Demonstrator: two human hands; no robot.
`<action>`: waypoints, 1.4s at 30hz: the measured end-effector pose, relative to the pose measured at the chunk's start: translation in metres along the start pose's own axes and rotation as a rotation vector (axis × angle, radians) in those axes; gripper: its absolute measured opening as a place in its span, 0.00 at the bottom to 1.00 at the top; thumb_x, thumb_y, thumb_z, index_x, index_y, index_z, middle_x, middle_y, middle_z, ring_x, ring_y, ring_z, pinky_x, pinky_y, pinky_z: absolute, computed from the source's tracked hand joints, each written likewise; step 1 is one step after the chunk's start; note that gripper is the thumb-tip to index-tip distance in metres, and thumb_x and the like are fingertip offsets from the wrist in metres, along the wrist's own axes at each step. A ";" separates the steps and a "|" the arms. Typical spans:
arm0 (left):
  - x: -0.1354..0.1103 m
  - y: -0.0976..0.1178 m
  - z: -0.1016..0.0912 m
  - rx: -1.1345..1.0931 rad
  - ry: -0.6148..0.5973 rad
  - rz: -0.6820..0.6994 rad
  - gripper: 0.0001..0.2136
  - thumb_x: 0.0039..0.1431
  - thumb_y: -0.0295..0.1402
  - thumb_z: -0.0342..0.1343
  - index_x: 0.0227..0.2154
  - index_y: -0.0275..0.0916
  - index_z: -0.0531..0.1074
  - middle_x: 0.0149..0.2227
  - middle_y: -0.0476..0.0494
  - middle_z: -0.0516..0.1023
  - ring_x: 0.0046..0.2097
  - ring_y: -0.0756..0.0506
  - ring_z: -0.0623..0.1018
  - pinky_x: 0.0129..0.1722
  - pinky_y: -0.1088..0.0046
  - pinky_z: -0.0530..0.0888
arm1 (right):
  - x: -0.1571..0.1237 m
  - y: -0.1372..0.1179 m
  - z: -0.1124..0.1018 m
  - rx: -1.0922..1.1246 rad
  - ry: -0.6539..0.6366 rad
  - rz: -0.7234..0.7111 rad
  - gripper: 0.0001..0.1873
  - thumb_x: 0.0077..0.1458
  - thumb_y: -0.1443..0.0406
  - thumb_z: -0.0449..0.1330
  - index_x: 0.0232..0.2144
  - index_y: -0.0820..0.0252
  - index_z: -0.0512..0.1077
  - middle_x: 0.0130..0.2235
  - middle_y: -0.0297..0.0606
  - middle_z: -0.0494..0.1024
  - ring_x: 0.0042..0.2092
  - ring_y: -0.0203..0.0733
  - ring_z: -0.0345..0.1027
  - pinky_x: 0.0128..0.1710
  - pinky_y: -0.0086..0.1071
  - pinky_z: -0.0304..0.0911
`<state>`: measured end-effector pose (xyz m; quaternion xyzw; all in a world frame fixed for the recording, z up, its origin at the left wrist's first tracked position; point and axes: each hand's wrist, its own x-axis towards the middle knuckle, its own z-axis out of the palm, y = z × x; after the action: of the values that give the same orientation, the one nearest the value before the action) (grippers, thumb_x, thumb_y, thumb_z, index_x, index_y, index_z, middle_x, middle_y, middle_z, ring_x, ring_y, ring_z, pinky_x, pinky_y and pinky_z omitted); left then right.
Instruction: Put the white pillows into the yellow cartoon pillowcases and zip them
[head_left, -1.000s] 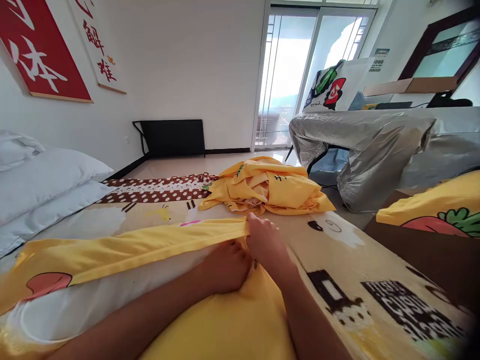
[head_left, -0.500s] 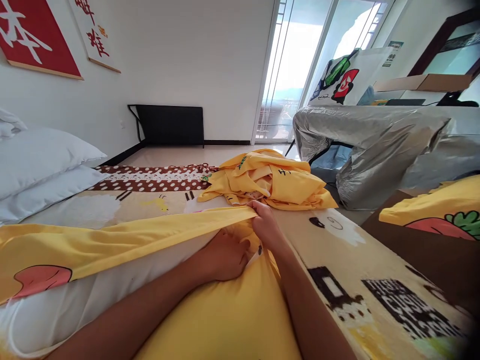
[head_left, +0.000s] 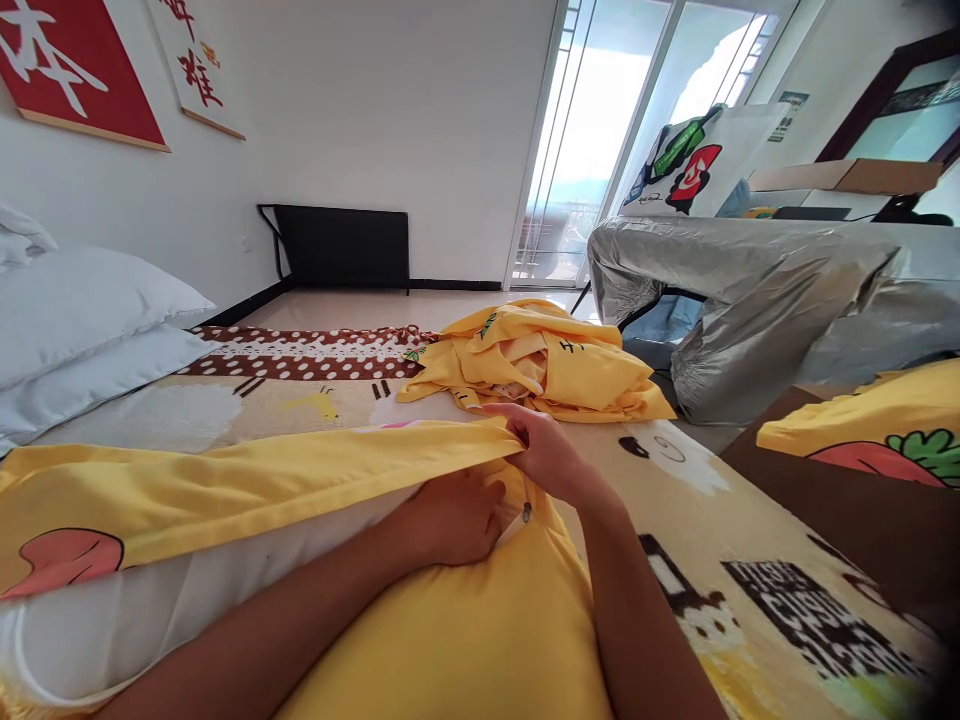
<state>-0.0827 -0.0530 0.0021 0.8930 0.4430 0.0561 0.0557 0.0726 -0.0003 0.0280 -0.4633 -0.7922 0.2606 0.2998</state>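
A yellow pillowcase [head_left: 450,640] with a pink carrot print lies in front of me, its long edge gaping. Through the gap shows a white pillow [head_left: 202,560]. My left hand [head_left: 457,515] reaches into the gap near the right corner, fingers curled into a fist against the pillow; its fingertips and most of what they grip are hidden. My right hand [head_left: 551,455] pinches the far edge of the opening between thumb and fingers and holds it up taut. A small zipper pull [head_left: 526,513] hangs just below the right hand.
Crumpled yellow bedding [head_left: 600,375] lies beyond my hands on the patterned bed blanket [head_left: 675,465]. White pillows [head_left: 97,320] are stacked at left. At right, a cardboard box [head_left: 832,510] has another yellow carrot-print cloth [head_left: 885,430] on it, near silver-covered furniture [head_left: 780,280].
My right hand has shifted slightly right along with the pinched edge, its wrist bending outward. My left hand has stayed nearly in place inside the opening.
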 end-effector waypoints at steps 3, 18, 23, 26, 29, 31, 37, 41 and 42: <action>0.000 0.000 -0.001 -0.019 0.009 -0.011 0.13 0.60 0.36 0.41 0.38 0.39 0.70 0.44 0.39 0.75 0.46 0.38 0.74 0.49 0.57 0.70 | -0.006 -0.008 0.000 -0.276 0.046 0.056 0.29 0.41 0.77 0.52 0.48 0.61 0.71 0.29 0.33 0.70 0.33 0.36 0.61 0.33 0.28 0.52; 0.001 0.002 -0.006 0.028 -0.005 0.010 0.14 0.61 0.34 0.40 0.35 0.37 0.70 0.39 0.39 0.77 0.42 0.40 0.76 0.47 0.58 0.69 | 0.013 0.006 0.026 -0.020 0.256 0.067 0.15 0.35 0.75 0.48 0.30 0.59 0.65 0.30 0.35 0.72 0.33 0.38 0.61 0.32 0.28 0.52; 0.001 0.000 -0.005 -0.051 0.085 -0.080 0.14 0.59 0.35 0.43 0.45 0.36 0.65 0.41 0.37 0.76 0.43 0.39 0.76 0.45 0.60 0.70 | 0.013 0.003 0.025 0.473 0.219 -0.035 0.12 0.39 0.71 0.50 0.31 0.59 0.63 0.27 0.30 0.67 0.28 0.33 0.57 0.26 0.25 0.51; 0.002 -0.001 -0.004 -0.116 0.140 -0.110 0.22 0.58 0.33 0.45 0.56 0.37 0.56 0.45 0.37 0.76 0.47 0.39 0.75 0.48 0.61 0.69 | 0.009 -0.001 0.018 0.609 0.173 -0.044 0.13 0.40 0.68 0.56 0.34 0.59 0.65 0.25 0.28 0.65 0.26 0.32 0.56 0.25 0.25 0.51; 0.004 -0.001 -0.003 -0.134 0.193 -0.084 0.22 0.57 0.32 0.46 0.55 0.40 0.59 0.55 0.38 0.70 0.56 0.40 0.70 0.56 0.60 0.65 | 0.006 -0.002 0.009 0.603 0.049 -0.063 0.19 0.40 0.68 0.58 0.39 0.59 0.67 0.26 0.27 0.65 0.27 0.32 0.58 0.27 0.25 0.53; 0.004 0.000 -0.003 -0.159 0.193 -0.084 0.20 0.56 0.32 0.46 0.53 0.41 0.62 0.56 0.40 0.69 0.57 0.41 0.69 0.57 0.61 0.65 | 0.004 -0.003 0.004 0.514 0.012 -0.070 0.22 0.40 0.69 0.57 0.42 0.59 0.68 0.27 0.28 0.66 0.28 0.33 0.58 0.27 0.25 0.53; 0.003 0.002 -0.005 -0.125 0.165 -0.109 0.18 0.57 0.34 0.46 0.51 0.42 0.64 0.54 0.41 0.71 0.56 0.40 0.70 0.56 0.60 0.66 | -0.003 -0.013 0.004 -0.097 0.280 0.023 0.30 0.36 0.79 0.49 0.44 0.62 0.72 0.34 0.37 0.73 0.37 0.39 0.65 0.38 0.29 0.57; 0.003 0.003 -0.008 -0.093 0.166 -0.086 0.17 0.59 0.34 0.45 0.51 0.43 0.65 0.55 0.41 0.71 0.57 0.40 0.69 0.56 0.61 0.66 | -0.008 -0.020 0.009 -0.357 0.335 0.105 0.20 0.40 0.79 0.49 0.33 0.63 0.72 0.38 0.44 0.73 0.38 0.42 0.66 0.36 0.30 0.55; 0.004 0.002 -0.008 -0.087 0.171 -0.079 0.17 0.59 0.33 0.45 0.51 0.43 0.65 0.54 0.41 0.71 0.56 0.41 0.70 0.56 0.61 0.67 | -0.008 -0.021 0.010 -0.398 0.336 0.133 0.18 0.41 0.79 0.49 0.32 0.62 0.71 0.39 0.44 0.73 0.37 0.41 0.66 0.34 0.30 0.54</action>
<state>-0.0798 -0.0510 0.0102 0.8636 0.4782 0.1488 0.0585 0.0567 -0.0181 0.0340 -0.6008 -0.7349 0.0381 0.3122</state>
